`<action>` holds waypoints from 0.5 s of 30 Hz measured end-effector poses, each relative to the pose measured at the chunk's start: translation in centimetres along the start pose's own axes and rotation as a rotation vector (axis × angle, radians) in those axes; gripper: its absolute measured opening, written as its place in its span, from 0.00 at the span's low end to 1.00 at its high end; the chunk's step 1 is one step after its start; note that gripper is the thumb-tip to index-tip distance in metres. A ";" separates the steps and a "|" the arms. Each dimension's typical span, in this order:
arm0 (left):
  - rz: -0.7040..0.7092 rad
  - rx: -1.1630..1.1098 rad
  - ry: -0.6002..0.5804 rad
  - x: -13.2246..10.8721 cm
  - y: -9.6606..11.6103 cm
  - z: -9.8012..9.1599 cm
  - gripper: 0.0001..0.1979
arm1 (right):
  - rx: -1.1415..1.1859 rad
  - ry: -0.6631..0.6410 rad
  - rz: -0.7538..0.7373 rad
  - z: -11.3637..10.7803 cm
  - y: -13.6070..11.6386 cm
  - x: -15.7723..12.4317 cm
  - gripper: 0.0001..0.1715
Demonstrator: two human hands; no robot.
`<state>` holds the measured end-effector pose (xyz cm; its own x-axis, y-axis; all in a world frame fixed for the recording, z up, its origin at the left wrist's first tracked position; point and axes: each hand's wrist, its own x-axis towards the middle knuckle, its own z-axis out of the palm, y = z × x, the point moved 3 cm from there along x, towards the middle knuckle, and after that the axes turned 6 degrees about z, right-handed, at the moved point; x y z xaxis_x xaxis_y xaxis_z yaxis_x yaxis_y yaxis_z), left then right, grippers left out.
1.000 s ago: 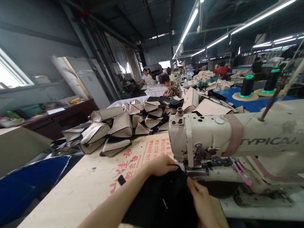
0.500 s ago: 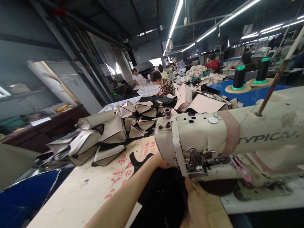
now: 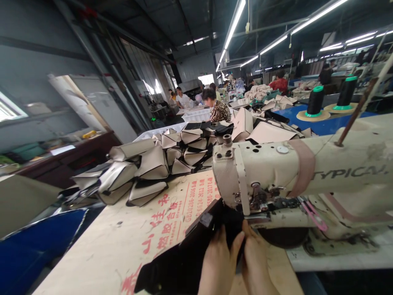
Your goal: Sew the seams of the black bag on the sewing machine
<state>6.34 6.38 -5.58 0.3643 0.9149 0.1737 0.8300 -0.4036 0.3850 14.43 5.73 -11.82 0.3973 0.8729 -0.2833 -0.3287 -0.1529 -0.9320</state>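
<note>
A black piece [image 3: 181, 262], likely fabric or a bag part, lies on the plywood board at the front of the sewing machine [image 3: 264, 172]. Its upper end is beside the needle area. My left hand [image 3: 219, 258] grips the piece's right part, with thumb and fingers pressed together on it. Right next to it, my right hand [image 3: 254, 256] pinches the edge of the same piece just below the machine's head. The fingertips of both hands are partly hidden in the dark material.
Beige bags with black edges [image 3: 153, 162] are piled behind the plywood board [image 3: 107, 237]. Two black thread spools [image 3: 315, 101] stand behind the machine. A blue bin [image 3: 39, 246] is at the left. A person in a patterned top [image 3: 220, 111] sits beyond the pile.
My left hand has come back from behind the machine head to beside my right hand. The black piece now stretches further left over the board. The view has shifted slightly.
</note>
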 end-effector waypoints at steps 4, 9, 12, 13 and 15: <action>-0.280 -0.171 -0.048 2.7 0.3 2.7 0.25 | 0.007 0.049 0.009 -0.7 -1.3 -0.6 0.14; -0.422 -0.100 0.004 3.7 0.9 2.7 0.23 | 0.040 0.087 0.025 -0.9 -1.9 -1.0 0.15; -0.385 -0.030 -0.034 3.4 0.3 3.3 0.21 | 0.084 0.093 0.049 -0.6 -1.7 -1.1 0.14; -0.354 -0.025 -0.053 3.4 0.0 3.5 0.20 | 0.104 0.092 0.058 -0.5 -1.6 -1.1 0.14; -0.308 -0.060 -0.069 3.7 -0.5 3.7 0.21 | 0.145 0.086 0.076 -0.3 -1.4 -1.0 0.15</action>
<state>8.83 9.96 -8.44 0.1295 0.9914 -0.0206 0.8799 -0.1053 0.4633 14.75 4.90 -10.27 0.4363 0.8174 -0.3761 -0.4781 -0.1436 -0.8665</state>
